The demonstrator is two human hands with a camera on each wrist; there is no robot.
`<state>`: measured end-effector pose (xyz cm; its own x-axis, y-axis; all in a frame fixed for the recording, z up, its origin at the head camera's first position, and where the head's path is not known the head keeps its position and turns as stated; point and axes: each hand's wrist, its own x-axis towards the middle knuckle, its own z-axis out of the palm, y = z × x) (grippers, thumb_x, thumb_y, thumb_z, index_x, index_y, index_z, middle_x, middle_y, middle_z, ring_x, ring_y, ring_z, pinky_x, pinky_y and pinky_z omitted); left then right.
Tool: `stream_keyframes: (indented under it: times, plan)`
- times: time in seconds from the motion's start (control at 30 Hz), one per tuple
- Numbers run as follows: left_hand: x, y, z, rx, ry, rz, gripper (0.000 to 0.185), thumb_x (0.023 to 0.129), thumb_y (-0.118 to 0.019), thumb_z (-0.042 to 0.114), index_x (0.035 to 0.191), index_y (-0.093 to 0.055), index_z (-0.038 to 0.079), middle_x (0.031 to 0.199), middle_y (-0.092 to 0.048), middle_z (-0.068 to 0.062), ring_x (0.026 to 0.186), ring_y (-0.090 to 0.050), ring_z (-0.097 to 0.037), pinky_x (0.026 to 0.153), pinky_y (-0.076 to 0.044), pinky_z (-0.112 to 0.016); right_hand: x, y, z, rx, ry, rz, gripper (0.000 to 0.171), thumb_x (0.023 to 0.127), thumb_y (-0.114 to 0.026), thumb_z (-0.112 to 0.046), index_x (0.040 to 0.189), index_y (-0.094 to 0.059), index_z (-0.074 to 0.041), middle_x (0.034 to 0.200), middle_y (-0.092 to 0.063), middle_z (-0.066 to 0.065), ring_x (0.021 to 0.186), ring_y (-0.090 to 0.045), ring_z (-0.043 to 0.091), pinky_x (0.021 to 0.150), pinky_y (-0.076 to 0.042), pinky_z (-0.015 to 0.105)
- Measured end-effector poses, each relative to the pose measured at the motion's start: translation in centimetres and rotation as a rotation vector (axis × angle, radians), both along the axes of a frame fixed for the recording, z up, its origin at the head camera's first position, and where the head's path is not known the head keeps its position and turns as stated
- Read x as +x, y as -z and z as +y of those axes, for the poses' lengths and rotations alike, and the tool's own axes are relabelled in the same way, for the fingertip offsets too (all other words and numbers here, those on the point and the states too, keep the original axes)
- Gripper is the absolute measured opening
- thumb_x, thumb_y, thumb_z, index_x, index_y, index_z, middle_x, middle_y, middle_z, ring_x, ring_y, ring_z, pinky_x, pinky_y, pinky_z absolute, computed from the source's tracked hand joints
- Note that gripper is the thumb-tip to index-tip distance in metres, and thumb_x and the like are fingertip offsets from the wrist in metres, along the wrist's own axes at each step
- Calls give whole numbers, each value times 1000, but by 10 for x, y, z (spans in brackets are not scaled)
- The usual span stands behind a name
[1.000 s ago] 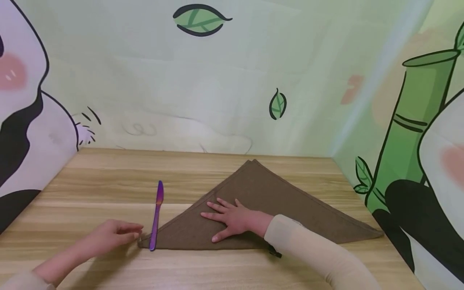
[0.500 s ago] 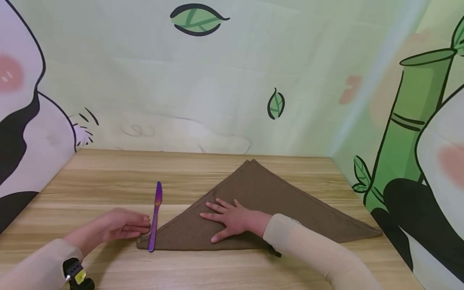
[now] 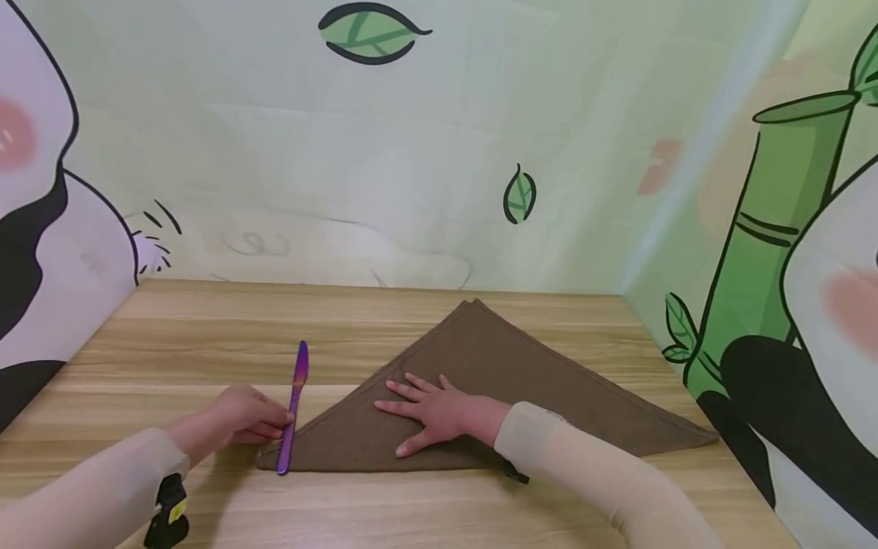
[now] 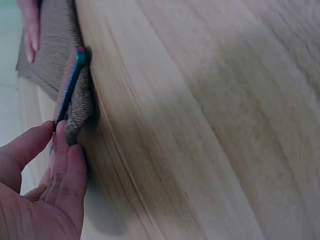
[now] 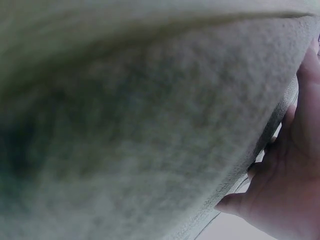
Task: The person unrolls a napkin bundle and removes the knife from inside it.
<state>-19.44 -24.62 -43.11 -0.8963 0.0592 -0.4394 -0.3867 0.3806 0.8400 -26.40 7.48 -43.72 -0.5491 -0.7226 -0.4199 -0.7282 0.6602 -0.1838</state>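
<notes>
A brown napkin (image 3: 521, 381), folded into a triangle, lies flat on the wooden table (image 3: 206, 335). A purple knife (image 3: 293, 396) lies across its left corner, blade pointing away from me. My left hand (image 3: 283, 424) has reached the knife's handle. In the left wrist view the left hand (image 4: 54, 130) has its thumb on one side of the knife (image 4: 70, 87) and its fingertips on the other, pinching it. My right hand (image 3: 418, 415) lies flat, fingers spread, on the left half of the napkin. The right wrist view is filled by blurred napkin (image 5: 125, 125), with the right hand (image 5: 292, 180) at the edge.
Printed panels with pandas, leaves and bamboo (image 3: 761, 229) wall the table on the left, back and right. Bare wood stretches behind the knife and along the near edge. A black wrist strap (image 3: 168, 511) shows on my left sleeve.
My left hand has slid right from beside the napkin's corner up to the knife's handle and closed its fingertips on it. The right hand, napkin and knife have stayed put.
</notes>
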Motion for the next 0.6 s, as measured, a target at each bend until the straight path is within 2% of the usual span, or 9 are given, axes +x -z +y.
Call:
stream_keyframes:
  times: [0.2,0.43,0.6]
  plan:
    - [-2,-4,5,-91,-17,18,19,91,-71,5,97,-73,-12,71,-74,3,64,-67,-5,63,-59,-26,2,-1,-1,-3,8,5,82,96,-60,-61,163,-17,-42,176,-2,-10,164,3,24,127,-11,69]
    - [-6,-4,8,-119,-20,4,16,88,-72,8,91,-74,-8,64,-69,3,61,-65,-8,61,-57,-25,2,-4,-1,-1,17,9,82,96,-60,-61,163,-18,-42,175,-3,-10,164,2,23,127,-11,69]
    - [-7,-4,8,-101,-21,-34,13,89,-71,7,88,-73,-6,60,-67,5,58,-63,-6,58,-55,-22,2,-3,0,-4,11,3,81,96,-60,-60,163,-19,-42,176,-3,-9,164,2,24,127,-11,69]
